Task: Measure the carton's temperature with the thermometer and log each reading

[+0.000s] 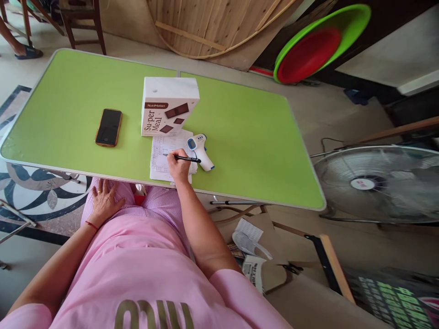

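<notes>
Green folding surface (pixel 240 132) on pale floor; patterned tile floor (pixel 37 196) at left. Round wooden tabletop (pixel 212 23) against wall. Green and red plastic basins (pixel 318 43) beyond. Metal floor fan (pixel 380 183) at right.

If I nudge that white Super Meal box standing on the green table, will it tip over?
Probably, if pushed high: the box stands upright on a narrow base. It looks like light cardboard, so a low nudge would likely slide it across the smooth table.

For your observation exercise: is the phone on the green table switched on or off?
It looks off: the phone lies flat, face up, on the table, and its screen is plain black, with nothing lit on it.
</notes>
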Motion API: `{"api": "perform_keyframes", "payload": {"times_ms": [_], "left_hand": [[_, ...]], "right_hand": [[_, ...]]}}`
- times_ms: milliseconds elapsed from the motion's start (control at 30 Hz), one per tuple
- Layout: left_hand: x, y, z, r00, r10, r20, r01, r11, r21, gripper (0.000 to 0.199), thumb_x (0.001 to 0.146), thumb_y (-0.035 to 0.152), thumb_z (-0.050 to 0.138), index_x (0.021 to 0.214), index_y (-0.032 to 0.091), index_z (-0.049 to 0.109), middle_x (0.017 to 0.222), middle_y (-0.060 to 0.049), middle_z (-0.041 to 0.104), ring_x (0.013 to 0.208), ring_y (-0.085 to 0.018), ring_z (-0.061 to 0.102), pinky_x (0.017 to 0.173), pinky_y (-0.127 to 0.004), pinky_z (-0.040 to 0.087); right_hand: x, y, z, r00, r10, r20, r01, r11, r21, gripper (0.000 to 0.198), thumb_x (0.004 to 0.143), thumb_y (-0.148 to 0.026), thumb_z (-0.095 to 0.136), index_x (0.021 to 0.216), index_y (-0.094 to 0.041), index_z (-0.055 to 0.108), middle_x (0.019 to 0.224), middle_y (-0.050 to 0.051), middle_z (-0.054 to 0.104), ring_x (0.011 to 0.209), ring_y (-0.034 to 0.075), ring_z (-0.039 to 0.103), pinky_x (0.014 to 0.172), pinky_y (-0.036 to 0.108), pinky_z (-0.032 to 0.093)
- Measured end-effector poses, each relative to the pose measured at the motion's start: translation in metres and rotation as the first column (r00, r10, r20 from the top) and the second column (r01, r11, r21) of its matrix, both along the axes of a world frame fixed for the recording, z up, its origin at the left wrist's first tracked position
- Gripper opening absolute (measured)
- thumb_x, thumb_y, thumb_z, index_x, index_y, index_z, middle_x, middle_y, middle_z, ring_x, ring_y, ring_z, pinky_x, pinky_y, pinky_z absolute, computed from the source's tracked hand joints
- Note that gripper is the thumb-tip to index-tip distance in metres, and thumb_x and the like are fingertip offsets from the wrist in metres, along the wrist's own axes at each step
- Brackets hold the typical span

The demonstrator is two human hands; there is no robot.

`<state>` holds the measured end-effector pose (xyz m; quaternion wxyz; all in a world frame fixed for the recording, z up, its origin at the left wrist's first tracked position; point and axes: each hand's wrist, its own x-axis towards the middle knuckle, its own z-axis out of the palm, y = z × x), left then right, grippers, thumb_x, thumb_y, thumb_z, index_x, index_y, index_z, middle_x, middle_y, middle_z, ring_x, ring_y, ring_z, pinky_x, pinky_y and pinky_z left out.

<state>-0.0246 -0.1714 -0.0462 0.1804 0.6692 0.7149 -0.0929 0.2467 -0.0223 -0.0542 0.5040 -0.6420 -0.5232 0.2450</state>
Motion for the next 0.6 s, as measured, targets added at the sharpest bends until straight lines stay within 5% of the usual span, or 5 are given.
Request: {"api": "perform_keyframes", "payload": {"times_ms": [333,467,600], "left_hand": [[-0.005,-0.001,-0.01,1.0,0.001,0.02,-0.002,0.999,0.039,0.08,0.107,0.053,0.071,0.178,0.02,0.058,0.194,-0.027,0.035,0.183,-0.052,0.028,0.143,-0.074,0.029],[-0.012,-0.007,-0.017,0.998,-0.017,0.067,0.012,0.998,0.068,0.079,0.101,0.049,0.075,0.173,0.019,0.063,0.193,-0.027,0.037,0.182,-0.054,0.028,0.142,-0.079,0.03],[-0.029,-0.008,-0.009,0.952,-0.048,0.303,-0.007,0.984,0.178,0.066,0.097,0.045,0.068,0.154,0.012,0.073,0.165,-0.027,0.07,0.154,-0.046,0.068,0.129,-0.065,0.055]], "right_hand": [[-0.002,0.001,0.001,1.0,0.015,-0.018,-0.015,1.0,0.023,0.023,0.094,-0.041,0.063,0.078,-0.031,0.05,0.071,-0.002,0.061,0.073,0.02,0.062,0.073,0.033,0.056],[0.014,-0.002,0.008,1.0,-0.002,-0.019,0.004,0.992,0.123,0.026,0.103,-0.053,0.058,0.095,-0.028,0.065,0.084,0.0,0.066,0.077,0.02,0.063,0.076,0.034,0.059],[0.048,0.002,0.021,0.968,0.05,0.248,-0.091,0.984,0.156,0.027,0.109,-0.045,0.058,0.116,-0.029,0.078,0.108,0.008,0.075,0.106,0.028,0.073,0.099,0.043,0.063]]}}
